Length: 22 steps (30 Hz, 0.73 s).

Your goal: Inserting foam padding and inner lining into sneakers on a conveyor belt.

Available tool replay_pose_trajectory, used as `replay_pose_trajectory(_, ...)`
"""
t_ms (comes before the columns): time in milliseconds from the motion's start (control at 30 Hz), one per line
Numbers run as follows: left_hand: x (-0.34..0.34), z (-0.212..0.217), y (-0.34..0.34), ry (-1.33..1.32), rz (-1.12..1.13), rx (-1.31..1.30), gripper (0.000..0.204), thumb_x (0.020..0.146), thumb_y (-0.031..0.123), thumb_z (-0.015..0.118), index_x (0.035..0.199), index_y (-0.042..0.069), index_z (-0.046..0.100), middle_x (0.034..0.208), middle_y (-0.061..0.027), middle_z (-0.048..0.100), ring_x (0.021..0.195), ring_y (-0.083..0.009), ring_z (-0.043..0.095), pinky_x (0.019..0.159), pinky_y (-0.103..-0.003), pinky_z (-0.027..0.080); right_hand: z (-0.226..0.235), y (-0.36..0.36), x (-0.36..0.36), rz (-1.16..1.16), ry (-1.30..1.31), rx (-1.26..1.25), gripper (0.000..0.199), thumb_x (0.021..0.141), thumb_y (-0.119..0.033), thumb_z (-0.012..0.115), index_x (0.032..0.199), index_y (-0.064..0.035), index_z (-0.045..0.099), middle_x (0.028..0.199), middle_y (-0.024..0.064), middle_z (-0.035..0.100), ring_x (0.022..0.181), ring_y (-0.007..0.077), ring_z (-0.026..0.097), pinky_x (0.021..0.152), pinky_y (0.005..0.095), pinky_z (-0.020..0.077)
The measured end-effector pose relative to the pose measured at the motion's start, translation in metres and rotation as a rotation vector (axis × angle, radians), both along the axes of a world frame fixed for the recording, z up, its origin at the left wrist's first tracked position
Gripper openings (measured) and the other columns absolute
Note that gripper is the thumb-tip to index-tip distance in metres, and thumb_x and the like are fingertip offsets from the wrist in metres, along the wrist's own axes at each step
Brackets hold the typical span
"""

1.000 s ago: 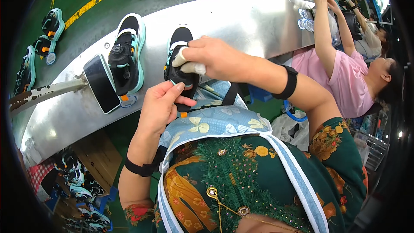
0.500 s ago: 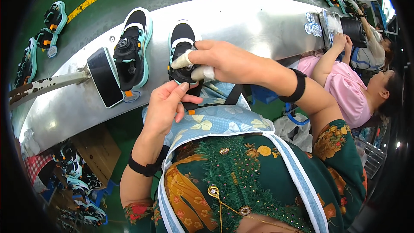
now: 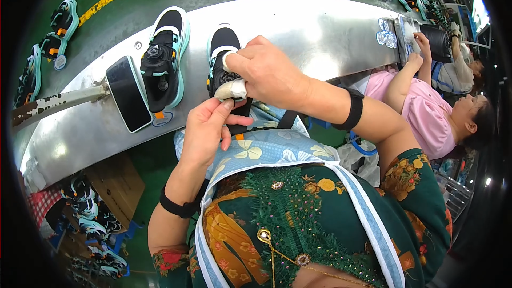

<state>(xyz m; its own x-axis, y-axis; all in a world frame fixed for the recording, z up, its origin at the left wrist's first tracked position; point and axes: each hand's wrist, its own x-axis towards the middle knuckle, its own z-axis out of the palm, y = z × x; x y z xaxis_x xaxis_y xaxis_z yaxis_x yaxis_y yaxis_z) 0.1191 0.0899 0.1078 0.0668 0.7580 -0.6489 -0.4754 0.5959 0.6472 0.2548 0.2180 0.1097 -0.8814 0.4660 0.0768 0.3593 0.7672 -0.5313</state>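
A black sneaker (image 3: 224, 37) with a white band and mint sole edge lies on the metal table before me, toe pointing away. My right hand (image 3: 272, 74) bends over its upper, and white coverings wrap its thumb and a finger. Its covered thumb meets the fingertips of my left hand (image 3: 205, 128) at the shoe's opening. There my left thumb and index finger are pinched together; whatever is between them is hidden. The matching sneaker (image 3: 169, 53), with a round black dial and an orange heel tab, lies to the left, untouched.
A phone-like black panel (image 3: 129, 94) on a worn metal arm (image 3: 64, 101) stands beside the left sneaker. Round stickers (image 3: 386, 33) lie on the metal table (image 3: 314, 32) at right, near a pink-clad co-worker (image 3: 421, 96). More shoes (image 3: 56, 37) stand beyond the table.
My right hand has turned, and its covered thumb has come left onto my left fingertips. My left hand stays nearly in place. The co-worker's hands have shifted.
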Motion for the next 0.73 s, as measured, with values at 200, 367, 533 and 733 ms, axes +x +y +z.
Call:
replay_pose_trajectory(200,0.001,0.0,-0.005,-0.011,-0.01,0.011,0.027,0.098,0.016,0.045,0.107,-0.006,0.058,0.108,-0.0131,0.064,0.077,-0.0142,0.068,0.035,-0.017,0.037,0.02,0.012,0.002,0.136,0.021,-0.489,0.02,0.073,-0.011,0.069,0.089,-0.0058,0.059,0.067,0.0067,0.057,0.069,0.0288,0.057,0.073,0.0355,0.0438)
replay_pose_trajectory(367,0.0,-0.006,-0.004,0.032,-0.048,0.002,0.027,0.098,0.016,0.045,0.105,-0.005,0.059,0.106,-0.0134,0.064,0.075,-0.0131,0.068,0.035,-0.018,0.038,0.003,0.007,-0.001,0.014,0.019,-0.096,0.022,0.072,-0.015,0.071,0.088,-0.0046,0.059,0.067,0.0089,0.057,0.07,0.0306,0.058,0.069,0.0371,0.0456)
replay_pose_trajectory(533,0.001,0.0,-0.004,0.039,0.016,0.014,0.027,0.097,0.016,0.045,0.106,-0.006,0.059,0.105,-0.0136,0.065,0.074,-0.0131,0.068,0.035,-0.018,0.038,0.012,0.008,0.003,0.109,0.055,-0.396,0.026,0.07,-0.017,0.072,0.087,-0.0058,0.057,0.069,0.008,0.058,0.07,0.0304,0.057,0.072,0.0373,0.0438)
replay_pose_trajectory(733,0.006,0.003,-0.002,0.032,0.023,-0.036,0.027,0.097,0.016,0.046,0.111,-0.003,0.059,0.107,-0.0126,0.065,0.07,-0.0136,0.068,0.036,-0.018,0.039,0.001,0.006,0.003,0.033,0.042,-0.042,0.022,0.067,-0.017,0.069,0.083,-0.0072,0.058,0.071,0.0095,0.06,0.07,0.0313,0.061,0.067,0.0413,0.0446)
